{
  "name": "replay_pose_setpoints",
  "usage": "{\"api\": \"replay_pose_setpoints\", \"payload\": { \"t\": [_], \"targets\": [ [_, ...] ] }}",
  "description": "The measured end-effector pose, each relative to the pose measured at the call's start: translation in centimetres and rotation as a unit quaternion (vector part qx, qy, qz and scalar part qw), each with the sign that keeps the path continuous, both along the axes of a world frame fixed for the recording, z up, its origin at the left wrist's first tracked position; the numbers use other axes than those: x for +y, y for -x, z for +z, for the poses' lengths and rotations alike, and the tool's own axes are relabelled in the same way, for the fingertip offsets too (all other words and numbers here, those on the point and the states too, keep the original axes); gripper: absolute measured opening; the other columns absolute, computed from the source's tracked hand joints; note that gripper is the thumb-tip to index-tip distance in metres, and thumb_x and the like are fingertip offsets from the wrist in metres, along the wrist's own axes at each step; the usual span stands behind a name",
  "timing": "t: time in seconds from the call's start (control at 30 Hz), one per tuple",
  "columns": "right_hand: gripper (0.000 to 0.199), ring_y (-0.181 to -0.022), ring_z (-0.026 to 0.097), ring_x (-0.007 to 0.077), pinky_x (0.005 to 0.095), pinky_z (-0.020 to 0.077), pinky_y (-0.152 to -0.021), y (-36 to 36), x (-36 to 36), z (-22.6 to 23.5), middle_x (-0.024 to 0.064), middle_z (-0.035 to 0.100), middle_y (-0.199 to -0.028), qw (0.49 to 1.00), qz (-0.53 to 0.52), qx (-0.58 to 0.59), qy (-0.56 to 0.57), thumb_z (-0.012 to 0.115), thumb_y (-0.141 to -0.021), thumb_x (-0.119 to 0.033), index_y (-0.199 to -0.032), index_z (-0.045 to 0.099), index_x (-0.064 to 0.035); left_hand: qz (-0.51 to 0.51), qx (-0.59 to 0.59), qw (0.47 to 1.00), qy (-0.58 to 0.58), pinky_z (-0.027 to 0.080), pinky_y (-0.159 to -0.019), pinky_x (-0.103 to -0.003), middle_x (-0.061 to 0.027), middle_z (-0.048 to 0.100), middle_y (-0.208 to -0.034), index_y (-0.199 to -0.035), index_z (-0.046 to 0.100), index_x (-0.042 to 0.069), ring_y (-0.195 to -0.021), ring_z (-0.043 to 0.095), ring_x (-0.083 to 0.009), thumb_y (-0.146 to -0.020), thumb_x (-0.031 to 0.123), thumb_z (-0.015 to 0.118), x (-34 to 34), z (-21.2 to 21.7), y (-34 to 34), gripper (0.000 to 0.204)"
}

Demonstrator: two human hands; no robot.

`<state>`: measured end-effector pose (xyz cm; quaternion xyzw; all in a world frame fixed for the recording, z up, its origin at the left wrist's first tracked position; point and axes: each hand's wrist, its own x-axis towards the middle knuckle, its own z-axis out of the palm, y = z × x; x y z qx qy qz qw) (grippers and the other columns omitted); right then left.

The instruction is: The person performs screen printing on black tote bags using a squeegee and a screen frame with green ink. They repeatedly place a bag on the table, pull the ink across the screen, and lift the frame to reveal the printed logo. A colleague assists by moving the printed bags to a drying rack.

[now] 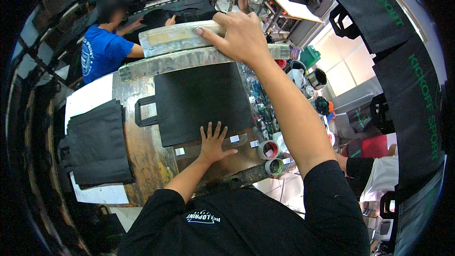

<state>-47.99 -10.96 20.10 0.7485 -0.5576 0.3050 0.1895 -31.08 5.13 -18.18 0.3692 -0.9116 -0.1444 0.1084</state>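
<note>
A flat, rectangular black fabric bag [204, 102] is apparently being positioned and steadied on the stained brown wooden worktop [149, 159], and this is being judged the step in hand. By the left hand [212, 148], open with the palm down and the fingers spread, the near edge of the bag is being covered, the fingertips being laid over the black fabric and the thumb being left on the worktop. By the right hand [241, 35], closed around it, a pale, ink-smudged straight bar [177, 35] is being gripped; whether it is being joined to the long, ink-smeared wooden beam [204, 60] just under it cannot be told. From the left hand, the bag is being seen at 12 o'clock, with its black looped strap handle [146, 111] being pointed out toward 10 o'clock. From the middle of the bag, the right hand is being held at 1 o'clock, and the beam is being seen at 12 o'clock, beyond the far edge. At 9 o'clock from the left hand, a stack of folded black fabric bags [97, 144] is being kept well apart. For the next move, a flat, square lie of the bag is probably being called for, with the left hand being cleared before any lowering of the beam.
</note>
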Motion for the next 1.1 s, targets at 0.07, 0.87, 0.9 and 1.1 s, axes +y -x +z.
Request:
{"api": "replay_pose_setpoints", "payload": {
  "t": [0.07, 0.87, 0.9, 1.1],
  "targets": [
    [0.063, -0.091, 0.071, 0.0326, 0.0549, 0.0446, -0.087, 0.0, -0.1, 0.0, 0.0143, 0.074, -0.087, 1.0, 0.002, 0.004, 0.001, 0.058, -0.094, -0.071, -0.091, 0.076, -0.0105, 0.001, 0.032, 0.999, 0.023, -0.002, -0.12, -0.078, -0.0205, 0.019, -0.175, -0.163, 0.042, 0.011, -0.16, 0.008, -0.0518, -0.08, 0.094, 0.052, 1.1, -0.6, 0.0, 0.117],
    [0.05, -0.103, 0.058, 0.0309, 0.0485, 0.0372, -0.093, -1.5, 15.0, -12.0, 0.0098, 0.062, -0.104, 0.991, 0.02, 0.056, -0.123, 0.082, -0.084, -0.04, -0.12, 0.064, -0.011, 0.283, 0.717, 0.361, -0.524, 0.041, -0.12, -0.058, -0.0349, 0.047, -0.149, -0.159, 0.014, -0.01, -0.14, 0.05, -0.047, -0.088, 0.093, 0.039, 2.1, 22.8, -14.8, 0.128],
    [0.053, -0.105, 0.057, 0.0309, 0.0489, 0.0371, -0.094, -1.8, 15.3, -13.2, 0.0095, 0.062, -0.107, 0.983, 0.032, 0.057, -0.17, 0.085, -0.081, -0.034, -0.123, 0.062, -0.0119, 0.277, 0.701, 0.394, -0.526, 0.043, -0.119, -0.057, -0.0345, 0.046, -0.15, -0.159, 0.014, -0.009, -0.139, 0.051, -0.0466, -0.088, 0.094, 0.038, 3.1, 19.2, -15.6, 0.128],
    [0.067, -0.114, 0.06, 0.0322, 0.0552, 0.0418, -0.092, -0.5, 13.3, -21.3, 0.0102, 0.063, -0.116, 0.937, -0.012, 0.12, -0.328, 0.089, -0.075, -0.025, -0.131, 0.055, -0.0163, 0.318, 0.616, 0.435, -0.575, 0.04, -0.119, -0.058, -0.0356, 0.024, -0.163, -0.167, 0.003, 0.003, -0.147, 0.036, -0.0538, -0.085, 0.098, 0.036, 4.9, 8.6, -15.3, 0.129]
  ]
}}
